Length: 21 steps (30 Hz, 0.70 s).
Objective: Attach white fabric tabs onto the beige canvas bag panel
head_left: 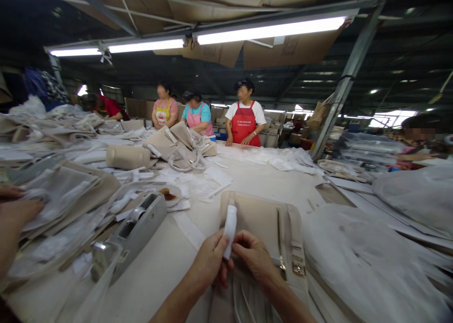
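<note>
A beige bag with a gold zipper and a buckled strap lies on the table in front of me. My left hand is closed on a white wrapped strip, thumb on its lower part, above the bag's left side. Fingers of my right hand are pinched together at the strip's right edge, near its lower end. Beige straps hang below both hands, over the lower part of the bag.
A grey tape dispenser stands left of the bag. Beige bags and white wrapping are piled further back. Clear plastic lies at the right. Another person's hand is at the far left. People in aprons stand across the table.
</note>
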### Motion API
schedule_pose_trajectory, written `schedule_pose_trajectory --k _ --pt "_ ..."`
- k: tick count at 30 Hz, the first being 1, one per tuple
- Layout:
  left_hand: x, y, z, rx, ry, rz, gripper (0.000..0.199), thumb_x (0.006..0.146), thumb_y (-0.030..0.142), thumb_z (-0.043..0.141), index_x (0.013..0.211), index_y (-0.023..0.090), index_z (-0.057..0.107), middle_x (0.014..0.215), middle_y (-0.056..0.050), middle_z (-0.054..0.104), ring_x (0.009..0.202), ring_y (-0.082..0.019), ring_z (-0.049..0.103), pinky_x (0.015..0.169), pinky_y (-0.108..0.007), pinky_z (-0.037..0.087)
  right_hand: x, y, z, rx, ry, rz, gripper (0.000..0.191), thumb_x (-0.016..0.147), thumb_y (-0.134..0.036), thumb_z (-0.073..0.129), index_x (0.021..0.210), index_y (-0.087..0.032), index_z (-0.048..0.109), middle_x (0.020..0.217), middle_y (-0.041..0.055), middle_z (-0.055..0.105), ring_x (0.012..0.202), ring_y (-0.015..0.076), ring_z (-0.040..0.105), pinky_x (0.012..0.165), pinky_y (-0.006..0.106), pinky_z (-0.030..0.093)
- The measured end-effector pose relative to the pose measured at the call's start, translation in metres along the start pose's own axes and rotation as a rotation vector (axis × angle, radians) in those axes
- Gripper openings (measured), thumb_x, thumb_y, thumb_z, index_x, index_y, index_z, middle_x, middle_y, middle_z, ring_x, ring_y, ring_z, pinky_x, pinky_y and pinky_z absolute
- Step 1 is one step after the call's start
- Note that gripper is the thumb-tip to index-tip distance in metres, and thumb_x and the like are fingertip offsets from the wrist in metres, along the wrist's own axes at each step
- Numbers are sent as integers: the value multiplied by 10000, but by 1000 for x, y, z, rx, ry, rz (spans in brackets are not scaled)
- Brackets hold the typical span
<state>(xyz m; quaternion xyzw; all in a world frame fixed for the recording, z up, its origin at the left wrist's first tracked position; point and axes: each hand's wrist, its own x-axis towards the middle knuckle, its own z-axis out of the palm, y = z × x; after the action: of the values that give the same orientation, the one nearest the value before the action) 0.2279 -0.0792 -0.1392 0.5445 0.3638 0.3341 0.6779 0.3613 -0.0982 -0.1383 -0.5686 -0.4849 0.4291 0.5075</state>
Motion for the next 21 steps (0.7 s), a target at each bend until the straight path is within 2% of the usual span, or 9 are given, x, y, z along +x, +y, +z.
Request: schedule_pose_trajectory --k 2,5,9,11,14,16,18,21 --pt "0 -1 0 9 -7 -4 676 795 606 453 1280 135 453 491 45 566 283 -96 428 267 -179 344 -4 -3 3 68 -20 64 170 588 -318 625 654 -183 544 522 -48 527 503 90 423 495 221 306" --pt "1 -2 0 18 -12 7 713 820 552 448 1388 130 358 491 51 563 283 -95 426 270 -177 356 -8 -5 8 241 -89 215 186 566 -289 568 719 -196 517 397 -99 414 367 50 272 397 204 141" --pt "0 -2 1 -11 4 18 823 857 445 442 1507 165 22 491 66 561 290 -107 455 282 -175 374 -4 -3 7 513 -168 293 323 529 -262 600 838 -180 555 356 -137 339 326 31 203 364 184 74" --pt "0 -2 2 -43 27 42 885 869 407 445 1488 182 -145 506 64 576 297 -116 476 285 -173 372 2 1 4 657 -277 323 319 553 -259 665 846 -175 571 342 -144 319 324 23 183 350 166 77" --pt "-1 0 5 -96 62 61 941 878 380 447 1435 174 -282 510 54 588 305 -133 497 294 -185 388 12 8 -1 835 -520 332 270 631 -268 744 834 -151 609 331 -143 308 318 4 130 328 137 70" --pt "-2 2 6 -137 67 32 933 888 370 431 1421 172 -308 516 37 603 320 -141 509 308 -194 408 17 15 -2 897 -651 313 323 680 -303 762 913 -110 650 331 -144 305 310 -2 113 314 123 75" --pt "-3 4 7 -201 34 -11 915 893 379 431 1434 173 -278 539 13 625 336 -135 507 328 -201 432 22 22 -1 936 -721 306 404 716 -375 755 979 -82 667 318 -146 280 301 11 140 304 120 132" --pt "-5 9 5 -324 -85 -24 880 851 427 533 1477 148 -18 575 -11 638 346 -95 463 355 -201 457 25 32 2 969 -726 281 423 737 -449 735 964 -96 678 294 -141 251 301 53 248 318 152 277"
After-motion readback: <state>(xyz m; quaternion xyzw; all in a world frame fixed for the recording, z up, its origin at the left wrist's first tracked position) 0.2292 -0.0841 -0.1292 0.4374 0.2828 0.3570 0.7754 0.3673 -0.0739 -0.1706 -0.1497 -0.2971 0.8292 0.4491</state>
